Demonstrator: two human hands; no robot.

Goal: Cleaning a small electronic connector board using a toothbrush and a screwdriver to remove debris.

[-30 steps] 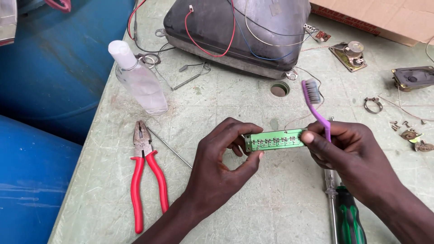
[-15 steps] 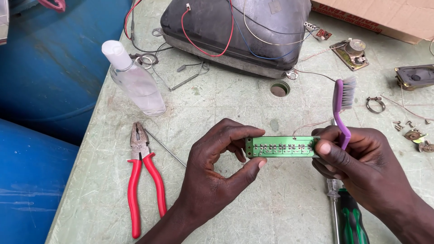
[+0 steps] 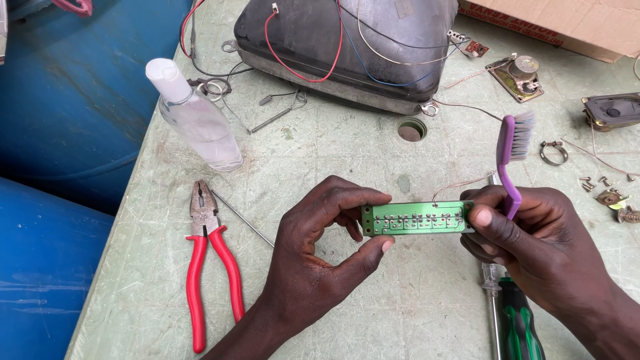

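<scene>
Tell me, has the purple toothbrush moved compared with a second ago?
Yes. The purple toothbrush, held in the right hand, has swung rightward: its bristles were just right of the round hole in the table, and now sit well away from it.

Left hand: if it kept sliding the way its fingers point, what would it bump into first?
The left hand points right along the green board it pinches. Straight on, it would probably meet the right hand, which holds the board's other end and a purple brush.

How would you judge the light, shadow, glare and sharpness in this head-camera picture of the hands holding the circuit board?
Head view: soft, even daylight; faint shadow under the left hand; the green circuit board and right hand are sharp; mild sheen on the dark tube casing and clear bottle; no motion blur.
</scene>
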